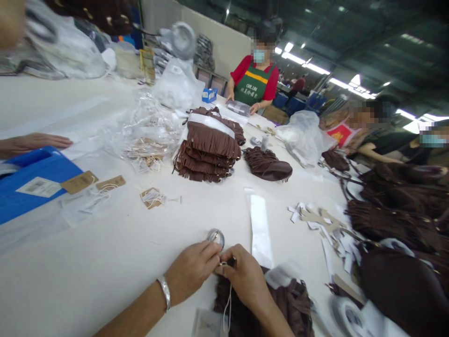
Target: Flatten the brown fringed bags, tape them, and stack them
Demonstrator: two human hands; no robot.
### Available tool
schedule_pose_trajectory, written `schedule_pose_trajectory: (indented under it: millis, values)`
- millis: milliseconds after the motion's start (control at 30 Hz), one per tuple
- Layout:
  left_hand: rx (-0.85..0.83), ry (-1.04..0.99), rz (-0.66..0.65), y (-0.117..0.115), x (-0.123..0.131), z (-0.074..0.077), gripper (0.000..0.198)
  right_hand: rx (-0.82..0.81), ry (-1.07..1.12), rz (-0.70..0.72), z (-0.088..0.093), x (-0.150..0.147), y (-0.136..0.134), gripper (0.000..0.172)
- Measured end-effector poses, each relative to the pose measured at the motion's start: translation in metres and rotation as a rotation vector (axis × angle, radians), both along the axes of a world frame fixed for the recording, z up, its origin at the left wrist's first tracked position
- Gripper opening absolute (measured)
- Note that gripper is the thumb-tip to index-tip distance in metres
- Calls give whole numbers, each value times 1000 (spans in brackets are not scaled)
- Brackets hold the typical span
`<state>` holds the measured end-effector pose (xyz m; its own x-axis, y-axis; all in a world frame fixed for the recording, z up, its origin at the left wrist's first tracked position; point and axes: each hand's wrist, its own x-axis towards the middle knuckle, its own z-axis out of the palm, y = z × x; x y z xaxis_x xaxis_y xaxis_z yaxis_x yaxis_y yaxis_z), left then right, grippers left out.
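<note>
My left hand (191, 269), with a silver bangle at its wrist, is closed, its fingertips meeting those of my right hand. A small shiny round object (215, 238) lies against its fingers; whether it is held or only touched is unclear. My right hand (245, 276) is pinched on a white string (228, 306), which hangs down in a loop. Beneath my right hand is a brown fringed bag (291, 304), partly hidden, with a whitish wrap (282, 274) at its top. A clear plastic packet (208, 323) sits at the bottom edge.
Stacked brown fringed bags (212, 145) stand ahead, beside another bag (268, 164). A white strip (261, 229) lies nearer. Paper scraps (333, 229) and dark bags (396, 234) crowd the right. A blue bin (45, 196), tags (150, 197) and another person's hand (38, 140) are left. Co-workers (254, 82) are beyond.
</note>
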<state>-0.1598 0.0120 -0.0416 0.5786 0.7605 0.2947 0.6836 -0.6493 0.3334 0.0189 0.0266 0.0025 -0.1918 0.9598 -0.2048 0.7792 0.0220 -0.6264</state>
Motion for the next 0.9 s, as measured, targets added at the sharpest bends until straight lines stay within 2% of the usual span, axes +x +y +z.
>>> schedule_pose_trajectory:
  millis: [200, 500, 767, 900]
  values:
    - [49, -27, 37, 1, 2, -3, 18, -92, 141, 14, 6, 5, 0, 5]
    - [32, -57, 60, 2, 1, -3, 15, -110, 108, -4, 4, 3, 3, 9]
    - [11, -55, 66, 1, 1, -3, 15, -18, -61, 169, 10, 1, 4, 17]
    - [18, -63, 62, 2, 0, -4, 18, 78, -227, 194, 9, -6, 1, 16]
